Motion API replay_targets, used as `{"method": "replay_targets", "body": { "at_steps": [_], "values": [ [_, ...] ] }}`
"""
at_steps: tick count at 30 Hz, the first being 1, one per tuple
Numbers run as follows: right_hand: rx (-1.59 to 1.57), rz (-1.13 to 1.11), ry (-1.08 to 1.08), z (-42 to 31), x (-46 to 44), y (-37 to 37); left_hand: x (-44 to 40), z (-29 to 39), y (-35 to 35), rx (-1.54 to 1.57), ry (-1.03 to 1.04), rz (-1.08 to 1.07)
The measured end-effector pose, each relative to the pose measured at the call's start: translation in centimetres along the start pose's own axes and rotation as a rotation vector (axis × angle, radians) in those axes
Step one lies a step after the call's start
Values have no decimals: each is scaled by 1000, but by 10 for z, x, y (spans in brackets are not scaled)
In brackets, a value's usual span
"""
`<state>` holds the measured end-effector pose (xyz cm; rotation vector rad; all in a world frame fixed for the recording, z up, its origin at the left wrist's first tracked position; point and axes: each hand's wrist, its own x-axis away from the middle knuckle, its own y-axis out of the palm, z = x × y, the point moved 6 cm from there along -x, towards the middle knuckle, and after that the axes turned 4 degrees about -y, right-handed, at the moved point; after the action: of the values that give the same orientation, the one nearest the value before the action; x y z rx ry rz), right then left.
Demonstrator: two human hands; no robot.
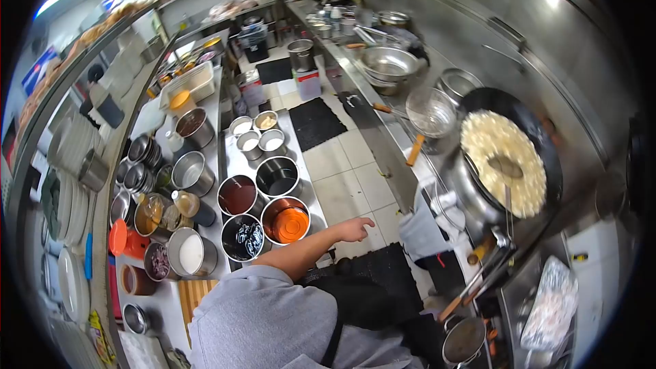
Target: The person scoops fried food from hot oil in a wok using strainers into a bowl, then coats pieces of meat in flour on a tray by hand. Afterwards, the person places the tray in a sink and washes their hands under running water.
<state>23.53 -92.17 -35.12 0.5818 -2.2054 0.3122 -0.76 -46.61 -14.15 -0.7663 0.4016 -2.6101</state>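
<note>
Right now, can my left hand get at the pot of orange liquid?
Probably yes: your left hand appears near that pot, which has no lid on, and nothing visible blocks the way, though your forearm would likely need to draw back toward it.

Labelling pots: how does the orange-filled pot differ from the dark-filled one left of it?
Colour: the orange-filled pot shows bright orange, the dark-filled pot near-black. Surface: the orange-filled pot has a brighter round patch, the dark-filled pot pale streaks. Place: orange-filled pot nearer the hand, dark-filled pot farther. Both: round, open metal pots.
</note>
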Motion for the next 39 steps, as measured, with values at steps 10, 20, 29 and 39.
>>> {"method": "replay_targets", "body": {
  "at_steps": [10, 20, 29, 39],
  "values": [
    [-66, -74, 114, -108, -77, 119, -51, 5, -41, -27, 164, -56],
    [-385, 45, 237, -125, -234, 134, -25, 18, -57, 31, -2, -95],
    [924, -954, 96, -117, -114, 321, -75, -19, -8, -275, -136, -40],
    [766, -235, -1236, -274, -5, 250, -205, 68, 127, -137, 63, 117]
  ]
}}
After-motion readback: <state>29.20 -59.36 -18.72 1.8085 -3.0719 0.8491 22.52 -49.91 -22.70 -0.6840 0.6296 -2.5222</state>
